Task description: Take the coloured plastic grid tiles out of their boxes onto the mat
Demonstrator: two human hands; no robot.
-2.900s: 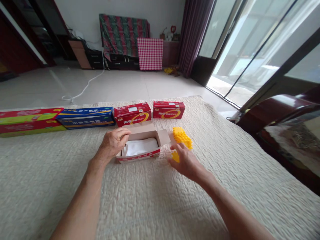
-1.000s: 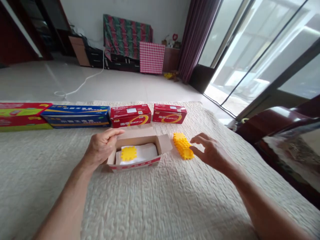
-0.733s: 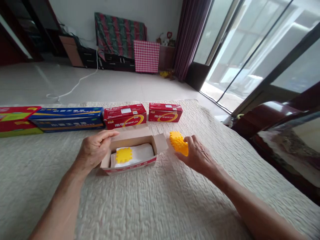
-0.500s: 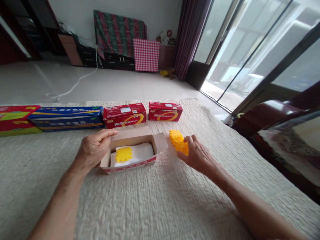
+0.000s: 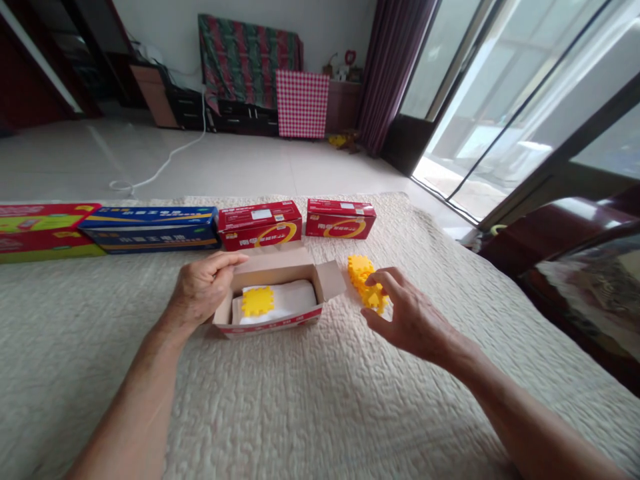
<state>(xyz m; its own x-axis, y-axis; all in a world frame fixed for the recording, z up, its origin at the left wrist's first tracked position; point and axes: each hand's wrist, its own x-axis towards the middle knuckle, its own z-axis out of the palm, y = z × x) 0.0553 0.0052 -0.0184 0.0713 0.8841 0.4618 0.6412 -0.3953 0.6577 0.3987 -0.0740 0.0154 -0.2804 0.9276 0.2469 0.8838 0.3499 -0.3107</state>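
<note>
An open cardboard box [image 5: 280,268] with a red-printed front lies on the cream quilt [image 5: 310,400]. Inside it is white padding with one yellow toothed piece [image 5: 258,301] on top. My left hand [image 5: 200,290] curls round the box's left end, thumb along the back flap. To the right of the box lies a small stack of yellow toothed pieces [image 5: 361,272]. My right hand [image 5: 407,320] pinches one yellow piece [image 5: 374,296] at the near end of that stack between thumb and fingers.
Along the quilt's far edge stand two red boxes [image 5: 260,225] [image 5: 341,219], a long blue box [image 5: 150,228] and a long red and green box [image 5: 45,232]. A dark wooden chair arm [image 5: 550,227] is at the right. Tiled floor, a white cable and glass doors lie beyond.
A yellow piece now lies in the box, which held only white padding 2.9 s ago. My right hand returned to the stack and now pinches a piece at its near end.
</note>
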